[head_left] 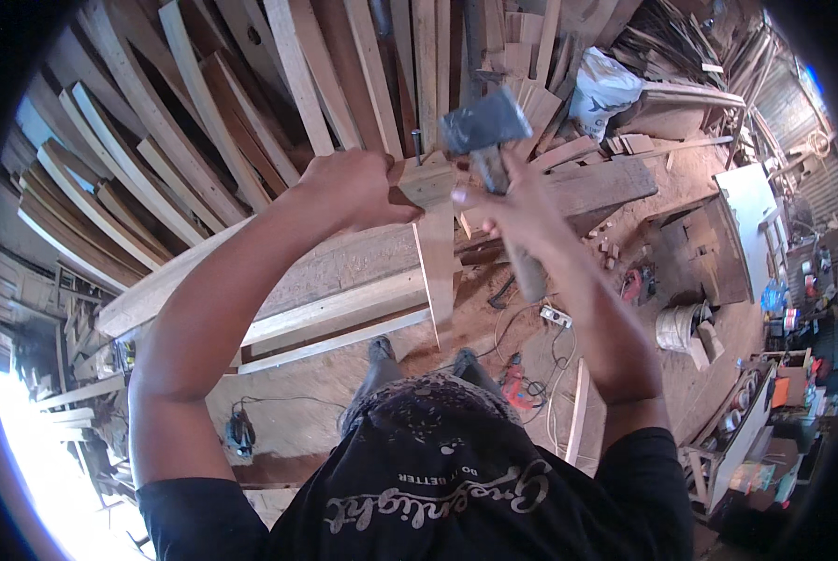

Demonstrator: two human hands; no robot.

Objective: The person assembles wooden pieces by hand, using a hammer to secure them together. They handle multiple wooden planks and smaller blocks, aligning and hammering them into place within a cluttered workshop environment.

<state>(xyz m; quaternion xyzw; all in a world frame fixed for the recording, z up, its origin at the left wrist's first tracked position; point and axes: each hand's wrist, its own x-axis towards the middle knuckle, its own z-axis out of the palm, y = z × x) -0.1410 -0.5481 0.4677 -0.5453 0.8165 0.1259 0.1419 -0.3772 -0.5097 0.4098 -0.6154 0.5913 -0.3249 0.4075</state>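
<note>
My right hand [531, 210], smeared by motion, is closed round the handle of a hammer [487, 123] whose dark, blocky head is raised to the upper right of the wood. A bolt or thick nail [417, 143] stands upright in the end of a pale wooden piece [426, 184]. Just left of it, my left hand [349, 190] grips that piece, its thumb along the near side and its other fingers partly hidden. From the same joint a flat board [435, 266] comes toward me. Behind and below the left forearm runs a thick wooden beam [349, 271].
Long planks [195, 103] lean in rows at the back left. A white sack [601, 89] and offcuts lie at the back right. On the dusty floor are a power strip [556, 316], cords, a red power tool [522, 383] and a bucket [678, 329].
</note>
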